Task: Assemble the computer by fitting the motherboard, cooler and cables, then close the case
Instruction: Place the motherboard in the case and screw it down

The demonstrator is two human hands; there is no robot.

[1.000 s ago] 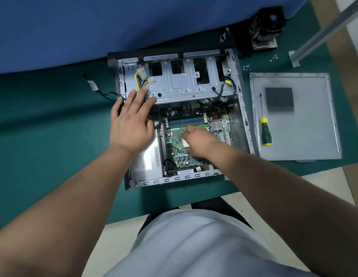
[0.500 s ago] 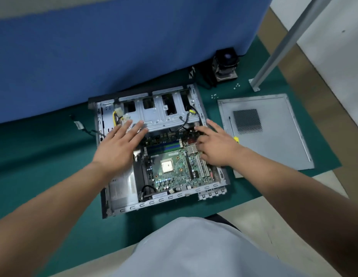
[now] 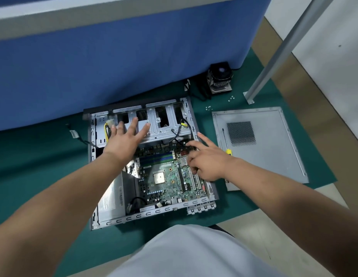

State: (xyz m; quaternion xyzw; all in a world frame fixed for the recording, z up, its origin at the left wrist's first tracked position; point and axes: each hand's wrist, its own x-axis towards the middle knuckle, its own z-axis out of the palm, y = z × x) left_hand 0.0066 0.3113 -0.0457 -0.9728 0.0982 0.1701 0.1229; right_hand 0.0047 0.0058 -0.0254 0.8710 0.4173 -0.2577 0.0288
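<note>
Green motherboard (image 3: 170,176) lies in my open grey metal case (image 3: 154,213); left hand (image 3: 124,141) spread steadying, right hand (image 3: 209,162) fingers (image 3: 203,137) loosely spread, nudging it.

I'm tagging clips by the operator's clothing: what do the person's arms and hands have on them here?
Nothing shows on either one. The left hand and the right hand are bare, with no gloves, rings or watch in view, and both forearms are uncovered as far as the frame shows. The only clothing in view is a light grey garment at the bottom edge.

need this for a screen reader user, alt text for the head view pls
Two bare hands reach into an open computer case on a green mat: left hand over the drive cage, right hand on the motherboard. Side panel lies right.
</note>
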